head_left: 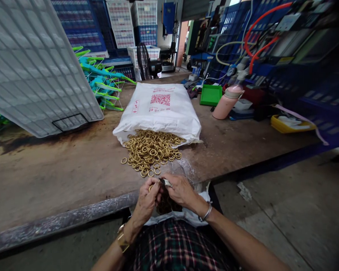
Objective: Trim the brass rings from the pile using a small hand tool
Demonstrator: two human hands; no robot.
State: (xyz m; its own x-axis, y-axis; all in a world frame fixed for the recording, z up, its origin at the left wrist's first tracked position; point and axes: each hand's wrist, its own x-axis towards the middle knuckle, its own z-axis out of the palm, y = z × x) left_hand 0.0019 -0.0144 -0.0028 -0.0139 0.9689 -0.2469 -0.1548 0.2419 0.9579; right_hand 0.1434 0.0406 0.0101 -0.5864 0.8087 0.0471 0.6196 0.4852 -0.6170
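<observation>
My left hand [147, 196] is closed on a brass-coloured ring [150, 188] just off the table's front edge. Close against it, my right hand [180, 190] grips a small knife [166, 183] with a pale handle, its dark tip reaching toward the left fingers. Beyond both hands, a heap of brass rings [151, 150] spills from the mouth of a white sack [161, 107] printed in red. Below the hands, an open white bag [169, 217] lies at my lap with more rings, partly hidden by my hands and in shadow.
A grey-white ribbed plastic crate [45, 71] stands tilted on the left, beside green and turquoise plastic pieces [104, 81]. Toward the right are a green tray [211, 95], a pink bottle [227, 102] and a yellow tray [292, 124]. A black fan [147, 62] stands behind the sack.
</observation>
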